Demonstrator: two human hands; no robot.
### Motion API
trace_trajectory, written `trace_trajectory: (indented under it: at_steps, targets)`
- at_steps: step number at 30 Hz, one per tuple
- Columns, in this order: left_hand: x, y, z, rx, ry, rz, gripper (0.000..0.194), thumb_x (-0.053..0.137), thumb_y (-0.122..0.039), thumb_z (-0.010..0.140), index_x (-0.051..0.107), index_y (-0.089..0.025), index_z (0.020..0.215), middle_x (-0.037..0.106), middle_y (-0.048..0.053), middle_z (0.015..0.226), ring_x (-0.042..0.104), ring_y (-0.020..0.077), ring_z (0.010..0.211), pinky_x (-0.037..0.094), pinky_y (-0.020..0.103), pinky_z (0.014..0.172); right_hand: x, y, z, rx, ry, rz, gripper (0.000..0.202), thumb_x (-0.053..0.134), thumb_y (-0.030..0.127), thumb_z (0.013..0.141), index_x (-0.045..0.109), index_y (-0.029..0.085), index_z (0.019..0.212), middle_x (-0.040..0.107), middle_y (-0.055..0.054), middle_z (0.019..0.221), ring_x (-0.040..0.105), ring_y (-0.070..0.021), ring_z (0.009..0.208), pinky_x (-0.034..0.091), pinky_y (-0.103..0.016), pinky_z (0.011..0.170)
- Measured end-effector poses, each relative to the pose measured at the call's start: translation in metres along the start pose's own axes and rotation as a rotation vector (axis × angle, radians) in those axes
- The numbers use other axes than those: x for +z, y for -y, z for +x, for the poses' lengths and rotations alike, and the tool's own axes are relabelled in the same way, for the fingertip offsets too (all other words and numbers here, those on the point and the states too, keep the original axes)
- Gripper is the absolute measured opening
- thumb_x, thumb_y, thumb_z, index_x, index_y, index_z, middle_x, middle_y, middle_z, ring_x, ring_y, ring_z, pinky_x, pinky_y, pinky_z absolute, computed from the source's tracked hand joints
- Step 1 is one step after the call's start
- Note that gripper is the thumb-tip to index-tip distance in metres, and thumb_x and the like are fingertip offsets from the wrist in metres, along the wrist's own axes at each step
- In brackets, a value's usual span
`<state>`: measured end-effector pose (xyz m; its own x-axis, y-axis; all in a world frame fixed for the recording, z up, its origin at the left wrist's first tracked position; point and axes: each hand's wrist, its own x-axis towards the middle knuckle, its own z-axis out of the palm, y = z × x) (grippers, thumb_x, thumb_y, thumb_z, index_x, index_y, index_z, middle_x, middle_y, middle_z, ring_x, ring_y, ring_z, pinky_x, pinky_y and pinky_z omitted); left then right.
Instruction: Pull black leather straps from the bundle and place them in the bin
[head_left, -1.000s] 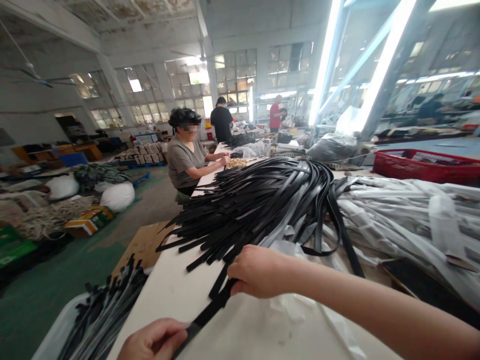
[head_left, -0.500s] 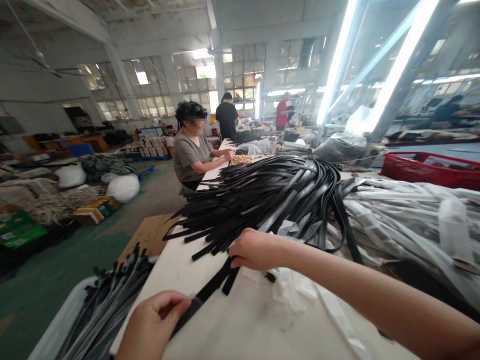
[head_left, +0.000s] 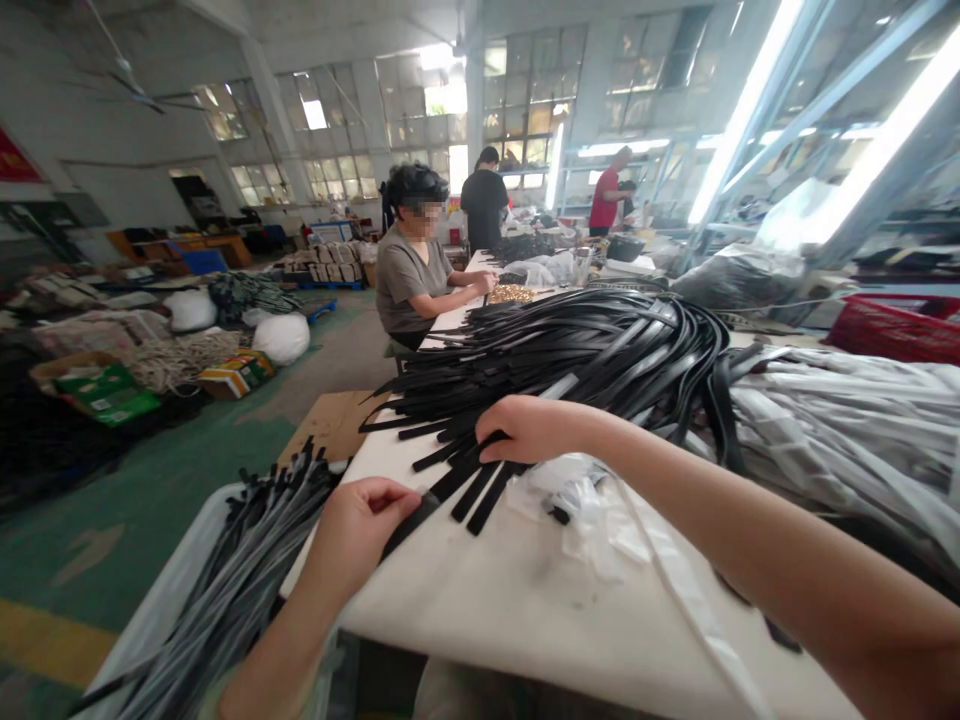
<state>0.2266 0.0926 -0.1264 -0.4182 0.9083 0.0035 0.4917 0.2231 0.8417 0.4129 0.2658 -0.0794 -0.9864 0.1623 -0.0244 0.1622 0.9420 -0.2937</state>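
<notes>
A large heap of black straps (head_left: 570, 350) lies across the white table (head_left: 487, 600). My left hand (head_left: 364, 520) pinches the near end of one black strap (head_left: 442, 487) at the table's left edge. My right hand (head_left: 536, 425) rests fingers-down on the near ends of the heap, closed over the same strap and a few neighbours. Crumpled clear plastic (head_left: 592, 500) lies on the table just under my right forearm.
A white bin (head_left: 165, 600) of black straps stands left of the table. Bagged grey-white bundles (head_left: 840, 430) fill the right side; a red basket (head_left: 892, 330) sits behind. A seated person (head_left: 412, 270) works further along the table; two people stand beyond. Sacks and boxes litter the green floor.
The view has tilted down and drawn back. My left hand has slid up along the strap towards my right hand, which has shifted further onto the strap ends.
</notes>
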Motion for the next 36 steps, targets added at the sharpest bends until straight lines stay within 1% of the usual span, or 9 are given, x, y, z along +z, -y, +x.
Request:
trace_trajectory:
  at_steps: [5, 10, 13, 17, 21, 24, 31, 33, 36]
  targets:
    - [-0.008, -0.008, 0.002, 0.016, -0.027, -0.019, 0.021, 0.070, -0.037, 0.067, 0.076, -0.017, 0.066, 0.076, 0.003, 0.068, 0.065, 0.0214, 0.068, 0.045, 0.027, 0.064, -0.012, 0.027, 0.012, -0.036, 0.018, -0.043, 0.033, 0.059, 0.045, 0.089, 0.072, 0.014, 0.091, 0.072, -0.008, 0.083, 0.060, -0.0180, 0.069, 0.037, -0.026, 0.058]
    - [-0.034, 0.002, 0.001, -0.036, -0.081, -0.028, 0.023, 0.074, -0.040, 0.065, 0.076, -0.017, 0.067, 0.075, 0.003, 0.064, 0.062, 0.0182, 0.061, 0.043, 0.025, 0.058, -0.031, 0.010, 0.012, 0.004, 0.001, -0.074, 0.027, 0.057, 0.033, 0.091, 0.072, 0.012, 0.086, 0.071, -0.007, 0.081, 0.059, -0.0153, 0.069, 0.038, -0.024, 0.062]
    - [-0.030, -0.004, 0.006, -0.006, -0.051, -0.056, 0.025, 0.073, -0.041, 0.066, 0.077, -0.017, 0.069, 0.075, 0.003, 0.067, 0.062, 0.0177, 0.063, 0.043, 0.025, 0.060, -0.028, 0.034, 0.032, -0.047, 0.030, -0.098, 0.025, 0.059, 0.034, 0.090, 0.073, 0.013, 0.086, 0.072, -0.007, 0.081, 0.060, -0.0156, 0.069, 0.036, -0.024, 0.059]
    - [-0.034, -0.011, 0.006, 0.021, -0.038, -0.070, 0.022, 0.073, -0.038, 0.066, 0.077, -0.016, 0.068, 0.075, 0.003, 0.068, 0.063, 0.0189, 0.065, 0.044, 0.026, 0.060, -0.026, 0.065, 0.047, -0.059, 0.086, -0.225, 0.039, 0.061, 0.052, 0.086, 0.073, 0.015, 0.091, 0.072, -0.008, 0.083, 0.060, -0.0192, 0.070, 0.029, -0.025, 0.052]
    - [-0.059, 0.002, -0.001, -0.001, -0.136, -0.021, 0.022, 0.075, -0.039, 0.067, 0.077, -0.017, 0.069, 0.075, 0.004, 0.067, 0.062, 0.0182, 0.063, 0.043, 0.026, 0.059, -0.044, 0.044, 0.034, -0.003, 0.078, -0.163, 0.035, 0.056, 0.046, 0.090, 0.070, 0.014, 0.088, 0.069, -0.006, 0.079, 0.057, -0.0156, 0.064, 0.033, -0.025, 0.055]
    - [-0.061, 0.005, 0.000, 0.002, -0.133, -0.041, 0.024, 0.075, -0.039, 0.067, 0.077, -0.016, 0.069, 0.075, 0.004, 0.065, 0.060, 0.0174, 0.060, 0.041, 0.026, 0.057, -0.052, 0.027, 0.032, -0.032, 0.069, -0.075, 0.027, 0.056, 0.034, 0.091, 0.069, 0.013, 0.082, 0.066, -0.002, 0.072, 0.054, -0.0125, 0.060, 0.035, -0.023, 0.057]
    - [-0.026, -0.008, 0.010, 0.068, 0.004, -0.114, 0.025, 0.072, -0.037, 0.068, 0.076, -0.013, 0.070, 0.075, 0.006, 0.069, 0.062, 0.0201, 0.065, 0.042, 0.028, 0.060, -0.014, 0.047, 0.068, -0.173, 0.190, 0.060, 0.028, 0.063, 0.038, 0.085, 0.069, 0.012, 0.077, 0.058, 0.001, 0.061, 0.046, -0.0114, 0.057, 0.033, -0.023, 0.054]
    - [-0.025, -0.004, 0.010, 0.065, 0.018, -0.108, 0.026, 0.071, -0.038, 0.070, 0.075, -0.012, 0.069, 0.074, 0.006, 0.069, 0.061, 0.0201, 0.067, 0.041, 0.028, 0.060, -0.005, 0.050, 0.074, -0.171, 0.181, 0.072, 0.027, 0.063, 0.037, 0.085, 0.068, 0.012, 0.075, 0.055, 0.002, 0.059, 0.044, -0.0111, 0.055, 0.032, -0.024, 0.052]
    - [-0.035, 0.008, 0.006, 0.043, 0.119, -0.144, 0.041, 0.064, -0.050, 0.078, 0.073, -0.013, 0.093, 0.074, 0.007, 0.081, 0.063, 0.0205, 0.073, 0.041, 0.026, 0.060, -0.001, 0.048, 0.077, -0.178, 0.154, 0.096, 0.024, 0.061, 0.033, 0.086, 0.066, 0.012, 0.074, 0.054, 0.003, 0.058, 0.046, -0.0107, 0.056, 0.033, -0.023, 0.053]
